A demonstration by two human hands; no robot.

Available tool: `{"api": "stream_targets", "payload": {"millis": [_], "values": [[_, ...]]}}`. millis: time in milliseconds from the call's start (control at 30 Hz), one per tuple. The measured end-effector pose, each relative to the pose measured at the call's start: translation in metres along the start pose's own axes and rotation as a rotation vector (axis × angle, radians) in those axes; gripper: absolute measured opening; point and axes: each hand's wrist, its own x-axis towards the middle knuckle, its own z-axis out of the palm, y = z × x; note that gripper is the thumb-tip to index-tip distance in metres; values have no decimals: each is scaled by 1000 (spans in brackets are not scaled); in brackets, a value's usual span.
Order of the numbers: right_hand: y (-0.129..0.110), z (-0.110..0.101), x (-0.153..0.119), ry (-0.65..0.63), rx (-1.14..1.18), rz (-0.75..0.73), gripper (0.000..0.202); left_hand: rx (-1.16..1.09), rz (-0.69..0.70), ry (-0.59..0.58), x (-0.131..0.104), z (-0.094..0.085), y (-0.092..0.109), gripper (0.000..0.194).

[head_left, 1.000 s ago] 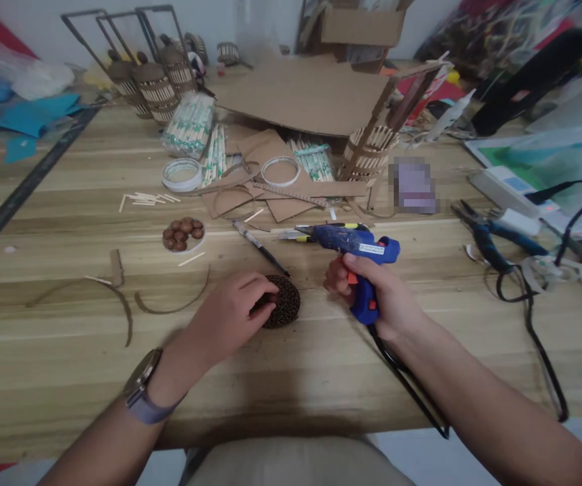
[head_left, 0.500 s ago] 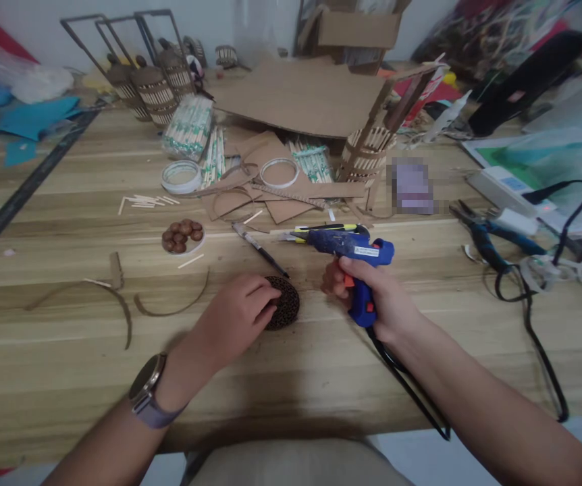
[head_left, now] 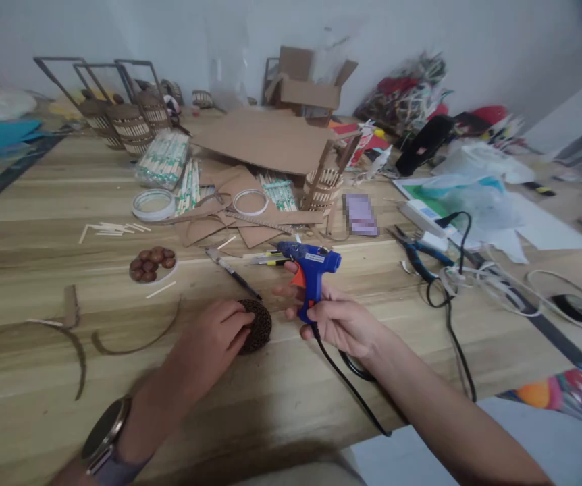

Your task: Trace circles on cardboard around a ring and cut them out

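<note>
My left hand (head_left: 215,341), with a watch on its wrist, rests its bent fingertips on a dark round disc (head_left: 259,327) of coiled, honeycomb-like material on the wooden table. To its right my right hand (head_left: 334,314) holds a blue glue gun (head_left: 312,270) by the lower handle, thumb near the red switch, some fingers spread behind the orange trigger. The gun's nozzle points left, above a yellow-and-black cutter (head_left: 271,259). A pen (head_left: 233,272) lies just behind the disc. What the left fingertips pinch, if anything, is hidden.
A dish of brown balls (head_left: 153,264) and curved cardboard strips (head_left: 139,347) lie left. Behind are tape rolls (head_left: 153,204), cardboard (head_left: 265,140), stick bundles (head_left: 163,158) and small well-bucket-like models (head_left: 131,125). Pliers (head_left: 417,260) and cables (head_left: 456,344) lie right.
The view has swung right and up. My right hand has shifted its hold lower on the glue gun, its fingers loosened from the trigger. My left hand stays at the disc.
</note>
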Motion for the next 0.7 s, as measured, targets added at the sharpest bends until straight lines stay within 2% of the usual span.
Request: {"api": "stream_targets", "payload": {"millis": [167, 367, 500, 700], "values": [[-12, -19, -25, 180, -31, -100, 53, 7, 13, 37, -2, 2, -3, 25], [-38, -69, -61, 561, -205, -189, 35, 25, 50, 48, -3, 4, -6, 27], [-49, -97, -72, 633, -310, -142, 20, 15, 51, 59, -4, 7, -8, 27], [-55, -112, -70, 693, -539, -52, 27, -12, 42, 63, -4, 8, -8, 26]]}}
